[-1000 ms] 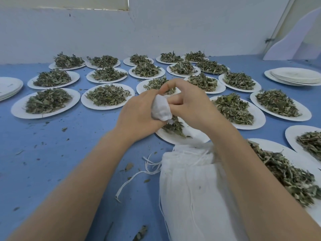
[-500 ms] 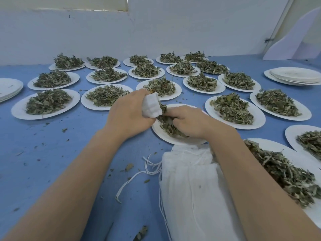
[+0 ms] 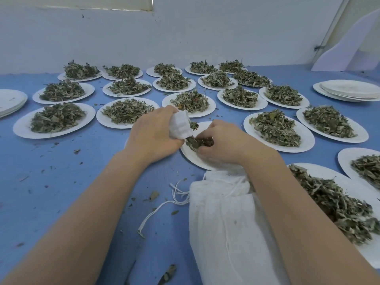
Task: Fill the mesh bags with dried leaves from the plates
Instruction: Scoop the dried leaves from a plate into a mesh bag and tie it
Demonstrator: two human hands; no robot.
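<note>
**Soft bag, crumbly leaves**

Your left hand (image 3: 153, 134) grips the small mesh bag (image 3: 180, 126) above the near plate (image 3: 192, 158). It looks limp and light; hold its mouth. Your right hand (image 3: 221, 144) pinches brittle dried leaves (image 3: 195, 141) there.

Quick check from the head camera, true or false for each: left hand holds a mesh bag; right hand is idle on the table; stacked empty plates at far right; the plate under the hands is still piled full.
1. The left hand grips a small mesh bag. True.
2. The right hand lies idle on the table. False: it gathers dried leaves on the near plate.
3. A stack of empty plates sits far right. True.
4. The near plate is piled full. False: only a small clump remains.
</note>
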